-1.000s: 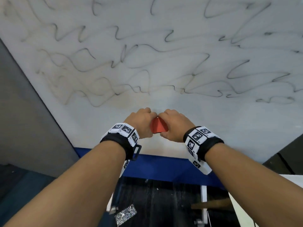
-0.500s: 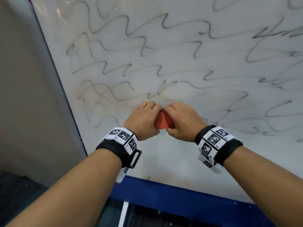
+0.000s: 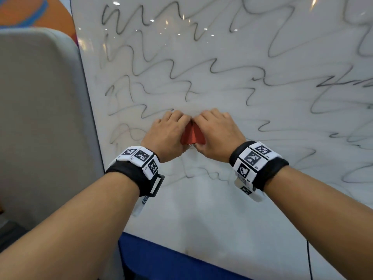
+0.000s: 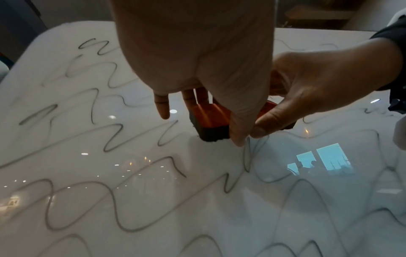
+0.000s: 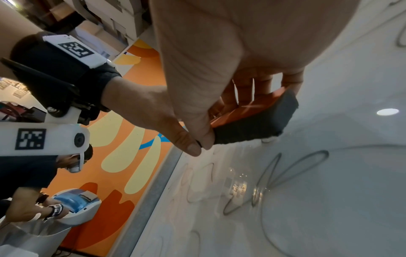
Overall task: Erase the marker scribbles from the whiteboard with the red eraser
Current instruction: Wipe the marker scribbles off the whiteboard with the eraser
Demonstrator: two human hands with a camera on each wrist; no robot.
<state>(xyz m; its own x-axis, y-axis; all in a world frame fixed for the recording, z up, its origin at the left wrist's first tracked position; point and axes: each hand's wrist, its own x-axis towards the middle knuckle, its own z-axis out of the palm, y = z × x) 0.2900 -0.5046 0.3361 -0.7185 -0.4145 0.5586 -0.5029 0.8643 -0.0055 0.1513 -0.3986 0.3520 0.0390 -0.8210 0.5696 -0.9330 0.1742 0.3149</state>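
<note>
The red eraser (image 3: 192,134) is pressed against the whiteboard (image 3: 222,209), with its dark felt side (image 5: 255,125) flat on the white surface, in the left half of the board and among the grey marker scribbles (image 3: 177,71). It sits between the 2 hands, so in the head view only a small red wedge of it shows.

The left hand (image 3: 167,136) grips it from the left: the fingers (image 4: 161,106) curl over the far edge and the thumb closes on the near edge. The right hand (image 3: 217,134) grips it from the right in the same way, with its thumb (image 4: 272,121) on the near edge; the 2 thumbs touch each other just beside the felt.

The scribbles run in wavy rows above, left and right of the eraser, and a few faint lines lie just below the hands. Each wrist carries a black band with white marker blocks (image 3: 141,156). Below the board there is a blue strip (image 3: 161,261), and to its left stands a grey panel (image 3: 40,118). In the right wrist view an orange patterned wall (image 5: 140,156) is beyond the board's edge.
</note>
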